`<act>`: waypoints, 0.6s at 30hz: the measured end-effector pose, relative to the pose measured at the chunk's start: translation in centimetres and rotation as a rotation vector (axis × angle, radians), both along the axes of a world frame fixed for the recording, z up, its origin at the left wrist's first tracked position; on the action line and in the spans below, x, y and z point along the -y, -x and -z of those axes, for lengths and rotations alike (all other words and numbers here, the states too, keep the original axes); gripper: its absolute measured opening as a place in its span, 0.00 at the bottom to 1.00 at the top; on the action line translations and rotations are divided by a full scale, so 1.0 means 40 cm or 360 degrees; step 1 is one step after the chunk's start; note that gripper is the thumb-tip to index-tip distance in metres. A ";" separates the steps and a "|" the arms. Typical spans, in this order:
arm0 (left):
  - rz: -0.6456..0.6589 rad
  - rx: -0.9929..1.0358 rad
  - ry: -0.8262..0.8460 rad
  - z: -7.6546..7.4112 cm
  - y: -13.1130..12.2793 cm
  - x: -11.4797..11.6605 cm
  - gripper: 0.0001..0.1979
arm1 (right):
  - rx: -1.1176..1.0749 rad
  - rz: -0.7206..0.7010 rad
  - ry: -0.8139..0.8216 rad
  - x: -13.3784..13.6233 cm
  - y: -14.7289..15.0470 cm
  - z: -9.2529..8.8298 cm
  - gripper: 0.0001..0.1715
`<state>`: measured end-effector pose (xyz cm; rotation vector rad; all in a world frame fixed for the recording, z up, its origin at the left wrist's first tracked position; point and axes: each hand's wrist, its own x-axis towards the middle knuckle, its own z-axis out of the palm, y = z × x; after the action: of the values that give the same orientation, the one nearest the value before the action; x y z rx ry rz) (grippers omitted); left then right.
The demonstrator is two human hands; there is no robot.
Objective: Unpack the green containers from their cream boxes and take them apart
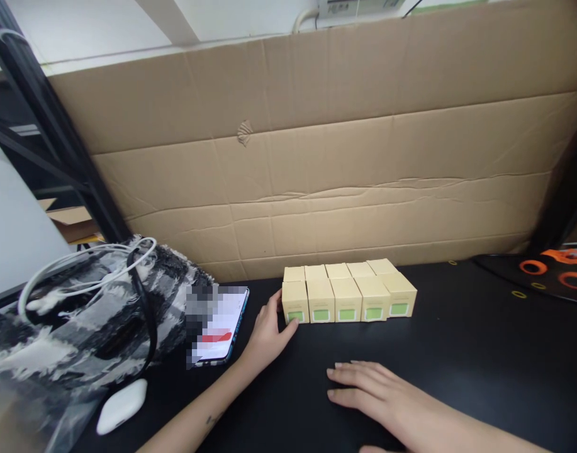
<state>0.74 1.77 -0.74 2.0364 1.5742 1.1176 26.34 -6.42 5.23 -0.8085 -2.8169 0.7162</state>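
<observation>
Small pale-yellow cardboard boxes (320, 294) with green labels on their fronts stand side by side in two rows on the black table. My left hand (268, 330) rests against the leftmost front box (295, 296). Its fingers touch that box's left side, and the thumb is spread towards the lower front. The box stays on the table, in line with its neighbours. In front of the rows, apart from them, my right hand (380, 393) is low over the table with its fingers outstretched and nothing in it.
Left of my left hand lies a phone (222, 327) with its screen lit. A black-and-grey fringed bag (170, 296), a white cable (87, 292) and a white earbud case (122, 406) are further left. Orange-handled scissors (533, 267) lie far right, near yellow rubber bands (519, 294). Cardboard (316, 145) stands behind.
</observation>
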 end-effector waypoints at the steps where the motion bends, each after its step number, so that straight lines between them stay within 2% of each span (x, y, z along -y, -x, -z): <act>1: 0.0000 0.0003 -0.0004 -0.001 0.000 0.001 0.29 | -0.0042 0.0003 -0.0011 -0.001 0.000 0.002 0.30; 8: -0.0002 0.0068 -0.0061 0.004 -0.001 -0.003 0.27 | -0.0138 -0.0033 -0.0071 -0.003 -0.006 0.014 0.30; 12: -0.0062 0.0114 -0.0125 0.004 0.003 -0.005 0.22 | -0.0199 -0.0023 -0.0087 -0.003 -0.012 0.036 0.29; 15: -0.0129 0.0129 -0.0216 -0.031 0.000 0.019 0.20 | -0.0308 0.0083 -0.0216 -0.004 -0.018 0.067 0.32; 18: -0.0082 0.0057 -0.0294 -0.092 -0.019 0.071 0.21 | -0.0481 0.0266 -0.0426 -0.007 -0.024 0.088 0.33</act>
<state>1.50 -1.09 2.94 2.0880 1.5662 1.3566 27.29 -6.15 1.72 -0.7997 -2.4693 0.3870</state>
